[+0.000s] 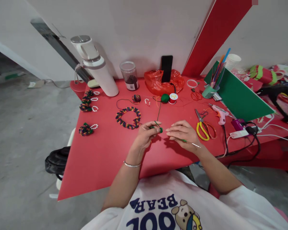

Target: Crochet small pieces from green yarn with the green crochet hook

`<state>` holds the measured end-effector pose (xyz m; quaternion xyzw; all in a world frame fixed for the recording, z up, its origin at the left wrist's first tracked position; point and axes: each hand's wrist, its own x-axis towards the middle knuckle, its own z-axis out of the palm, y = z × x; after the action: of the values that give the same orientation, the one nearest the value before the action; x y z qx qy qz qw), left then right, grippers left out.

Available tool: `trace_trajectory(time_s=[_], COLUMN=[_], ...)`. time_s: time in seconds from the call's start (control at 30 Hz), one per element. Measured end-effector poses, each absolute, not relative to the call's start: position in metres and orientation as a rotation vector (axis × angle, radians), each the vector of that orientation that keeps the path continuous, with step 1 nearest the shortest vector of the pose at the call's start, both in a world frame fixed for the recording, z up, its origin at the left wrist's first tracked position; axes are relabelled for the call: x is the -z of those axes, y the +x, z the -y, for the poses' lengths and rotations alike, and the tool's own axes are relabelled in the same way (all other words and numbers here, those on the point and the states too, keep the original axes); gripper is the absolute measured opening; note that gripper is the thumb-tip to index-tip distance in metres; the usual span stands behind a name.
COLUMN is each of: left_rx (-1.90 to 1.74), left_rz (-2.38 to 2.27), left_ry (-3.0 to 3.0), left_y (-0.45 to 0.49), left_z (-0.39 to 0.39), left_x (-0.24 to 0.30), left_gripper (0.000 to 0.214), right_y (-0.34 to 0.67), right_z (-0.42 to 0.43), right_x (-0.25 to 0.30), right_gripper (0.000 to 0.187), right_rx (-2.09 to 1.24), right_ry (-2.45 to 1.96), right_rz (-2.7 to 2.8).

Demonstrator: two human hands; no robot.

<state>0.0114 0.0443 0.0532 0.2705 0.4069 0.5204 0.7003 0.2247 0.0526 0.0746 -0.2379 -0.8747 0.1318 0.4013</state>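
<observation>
My left hand (146, 133) is closed, its fingers pinching a small piece of green yarn work (160, 130). From there a green strand (158, 111) runs up the table to a green yarn ball (165, 98). In my right hand (186, 134) lies a crochet hook (196, 145) with a green grip and a silvery shaft, held between the fingers and pointing back past the wrist. The hands are a short way apart above the red table (105, 153). A braided multicoloured yarn ring (128, 118) lies left of them.
Several yarn bundles with bead loops (86, 129) line the left edge. Behind stand a white bottle (105, 76), a jar (129, 76) and a phone (166, 68) by a red bag (153, 84). To the right lie scissors (203, 129), a glue gun (220, 114) and a power strip (240, 133).
</observation>
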Motion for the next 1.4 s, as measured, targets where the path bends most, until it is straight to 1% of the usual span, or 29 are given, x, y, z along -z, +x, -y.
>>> trace_trajectory(time_s=[0.13, 0.27, 0.4, 0.53, 0.6, 0.73, 0.93, 1.07, 1.13, 1.23, 1.33, 1.4], left_rx=[-1.177, -1.185, -1.179, -1.168, -1.16, -1.185, -1.425, -1.419, -1.334, -1.202, -1.126, -1.1], left_rz=[-0.924, -0.942, -0.935, -0.89, -0.87, -0.885, -0.991, -0.963, -0.874, -0.769, -0.751, -0.756], left_ry=[0.586, 0.607, 0.634, 0.637, 0.647, 0.622, 0.612, 0.51, 0.44, 0.375, 0.378, 0.4], left_y=[0.011, 0.011, 0.013, 0.014, 0.015, 0.018, 0.031, 0.033, 0.029, 0.021, 0.015, 0.014], left_z=[-0.045, -0.044, -0.043, -0.043, -0.043, -0.043, -0.045, -0.045, -0.046, -0.046, -0.046, -0.046], left_x=[-0.053, -0.055, -0.055, -0.052, -0.051, -0.049, -0.044, -0.042, -0.043, -0.047, -0.05, -0.05], left_gripper=[0.03, 0.028, 0.031, 0.033, 0.035, 0.038, 0.043, 0.045, 0.044, 0.041, 0.04, 0.039], right_y=[0.224, 0.223, 0.226, 0.221, 0.215, 0.202, 0.187, 0.177, 0.175, 0.181, 0.194, 0.204], right_z=[-0.053, -0.053, -0.054, -0.053, -0.05, -0.043, -0.038, -0.037, -0.038, -0.045, -0.055, -0.061], right_x=[-0.08, -0.086, -0.078, -0.059, -0.051, -0.049, -0.049, -0.037, -0.033, -0.031, -0.037, -0.042], right_gripper=[0.017, 0.014, 0.015, 0.019, 0.02, 0.02, 0.016, 0.023, 0.023, 0.021, 0.024, 0.024], right_rx=[-0.323, -0.431, -0.671, -0.97, -1.03, -0.924, -0.428, -0.222, -0.23, -0.376, -0.529, -0.57], right_ry=[-0.599, -0.599, -0.641, -0.784, -0.833, -0.804, -0.93, -0.952, -0.928, -0.84, -0.744, -0.68], right_rz=[2.22, 2.164, 2.018, 1.761, 1.675, 1.668, 1.83, 1.842, 1.834, 1.855, 1.913, 1.974])
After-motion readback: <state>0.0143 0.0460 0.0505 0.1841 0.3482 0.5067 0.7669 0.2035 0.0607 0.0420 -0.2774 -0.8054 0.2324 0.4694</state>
